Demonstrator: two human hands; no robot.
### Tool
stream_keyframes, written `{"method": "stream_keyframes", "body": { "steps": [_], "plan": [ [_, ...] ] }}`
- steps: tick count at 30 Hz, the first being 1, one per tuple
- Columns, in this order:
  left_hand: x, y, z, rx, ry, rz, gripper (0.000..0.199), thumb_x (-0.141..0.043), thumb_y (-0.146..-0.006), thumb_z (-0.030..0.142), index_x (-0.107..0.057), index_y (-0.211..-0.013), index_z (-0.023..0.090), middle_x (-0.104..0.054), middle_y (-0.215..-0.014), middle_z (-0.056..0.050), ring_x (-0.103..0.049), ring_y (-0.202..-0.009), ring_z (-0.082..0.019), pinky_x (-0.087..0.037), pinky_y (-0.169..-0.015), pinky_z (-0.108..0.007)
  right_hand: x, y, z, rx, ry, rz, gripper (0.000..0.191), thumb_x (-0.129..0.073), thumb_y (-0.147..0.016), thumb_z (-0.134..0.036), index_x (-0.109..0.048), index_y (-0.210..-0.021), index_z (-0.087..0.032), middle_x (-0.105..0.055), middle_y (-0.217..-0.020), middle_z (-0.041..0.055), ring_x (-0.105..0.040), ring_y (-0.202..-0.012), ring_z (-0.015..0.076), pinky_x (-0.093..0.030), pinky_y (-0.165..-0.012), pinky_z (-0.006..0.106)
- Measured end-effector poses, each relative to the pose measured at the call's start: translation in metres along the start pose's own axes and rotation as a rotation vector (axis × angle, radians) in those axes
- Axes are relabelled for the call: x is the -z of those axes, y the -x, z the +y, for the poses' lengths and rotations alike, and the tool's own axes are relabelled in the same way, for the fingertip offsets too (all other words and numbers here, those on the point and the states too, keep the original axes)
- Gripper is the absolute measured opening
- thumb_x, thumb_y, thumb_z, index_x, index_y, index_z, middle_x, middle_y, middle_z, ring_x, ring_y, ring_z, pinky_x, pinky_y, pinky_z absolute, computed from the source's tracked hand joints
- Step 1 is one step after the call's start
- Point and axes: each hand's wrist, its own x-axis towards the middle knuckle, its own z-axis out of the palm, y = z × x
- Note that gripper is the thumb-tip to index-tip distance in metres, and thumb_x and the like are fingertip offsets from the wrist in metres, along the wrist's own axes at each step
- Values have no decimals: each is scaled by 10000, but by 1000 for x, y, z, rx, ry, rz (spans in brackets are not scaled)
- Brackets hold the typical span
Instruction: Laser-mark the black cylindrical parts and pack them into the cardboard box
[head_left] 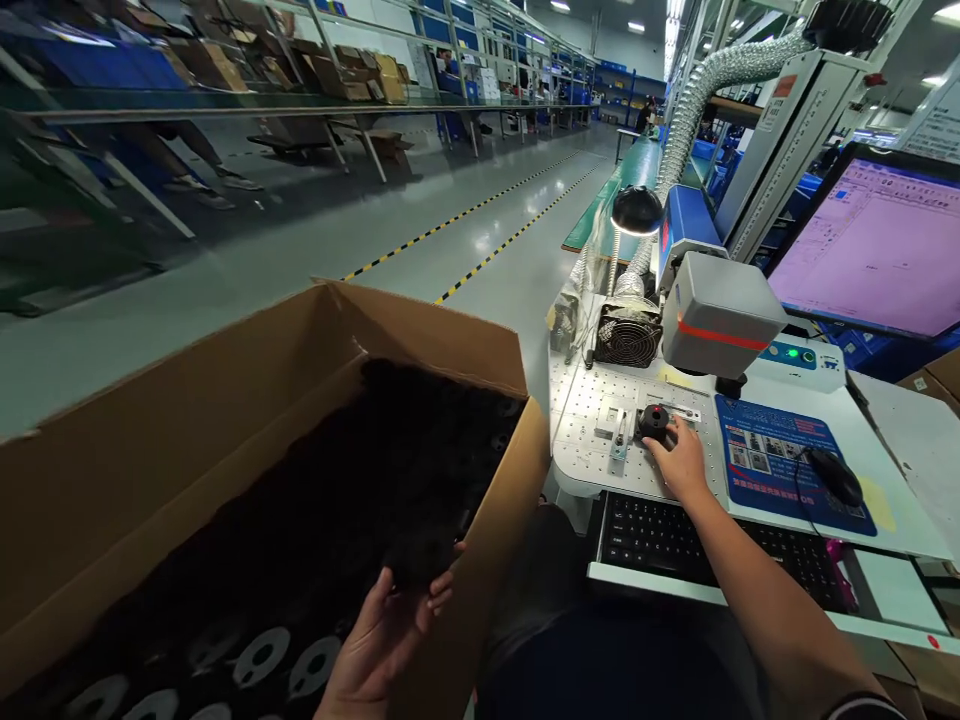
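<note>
My right hand [679,458] is closed around the side of a round black part [655,422], which sits in a small metal fixture [618,436] on the perforated white work plate. A red light spot shows on top of the part, below the grey laser head [720,310]. Over the right side of a big cardboard box [442,325], my left hand [394,640] has its fingers curled about another dark part [418,560]; its outline merges with the black contents. Pale ring shapes with holes [261,657] show on several parts at the box's near end.
To the right of the plate lie a blue mouse pad [772,450] and a black mouse [834,476]. A keyboard [660,535] rests in the tray below. A fan [628,335], a lamp [637,210] and a monitor [877,250] stand behind. People sit at far benches.
</note>
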Motion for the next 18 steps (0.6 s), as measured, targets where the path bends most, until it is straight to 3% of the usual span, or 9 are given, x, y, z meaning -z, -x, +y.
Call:
{"method": "stream_keyframes", "body": {
  "steps": [3, 6, 12, 18],
  "plan": [
    [-6, 6, -3, 29, -40, -43, 755, -751, -906, 517, -565, -1478, 60, -671, -944, -118, -519, -784, -185, -509, -693, -289, 14, 16, 5, 32, 1, 14, 828, -682, -819, -653, -589, -1440, -113, -720, -1315, 205, -610, -1286, 399, -427, -1147, 567],
    [-9, 8, -9, -17, -74, -101, 686, -755, -912, 542, -652, -1382, 54, -669, -919, -122, -516, -802, -186, -495, -712, -271, 34, 36, 14, 40, 2, 55, 789, -635, -839, -712, -630, -1397, -154, -728, -1325, 181, -620, -1306, 383, -434, -1156, 555],
    [-3, 8, -17, -100, -110, -109, 589, -760, -917, 549, -744, -1255, 67, -704, -1170, -202, -537, -817, -178, -511, -742, -278, 75, 84, 32, -5, -21, 27, 749, -652, -833, -758, -682, -1338, -206, -764, -1293, 154, -711, -1160, 401, -494, -1094, 602],
    [-3, 8, -17, -99, -135, -115, 587, -794, -901, 505, -733, -1274, 56, -707, -1270, -230, -581, -840, -192, -523, -746, -304, 87, 139, 49, -49, -183, 8, 586, -690, -887, -636, -690, -1287, -209, -792, -1213, 146, -749, -1144, 353, -517, -1133, 584]
  ]
}}
